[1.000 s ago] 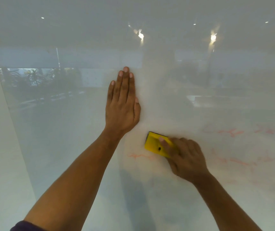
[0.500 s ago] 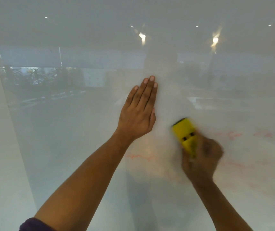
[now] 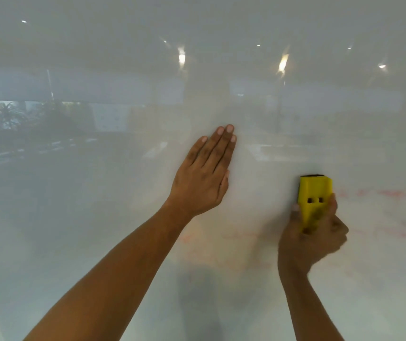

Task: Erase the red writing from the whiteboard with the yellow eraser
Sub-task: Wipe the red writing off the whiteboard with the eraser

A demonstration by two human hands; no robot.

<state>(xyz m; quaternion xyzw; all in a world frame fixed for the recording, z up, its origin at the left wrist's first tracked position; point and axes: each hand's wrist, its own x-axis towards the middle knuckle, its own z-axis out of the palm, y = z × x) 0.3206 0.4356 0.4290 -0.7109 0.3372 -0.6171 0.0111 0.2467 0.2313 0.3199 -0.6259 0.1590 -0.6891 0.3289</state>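
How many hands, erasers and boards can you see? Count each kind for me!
Hands: 2, the left hand flat on the board, the right hand holding the eraser
Erasers: 1, the yellow eraser
Whiteboards: 1, the whiteboard, with faint red writing
Total: 4

You see the blocky yellow plastic eraser (image 3: 314, 193) standing upright against the glossy white whiteboard (image 3: 98, 217), right of centre; faint smeared red writing (image 3: 388, 194) trails to its right.
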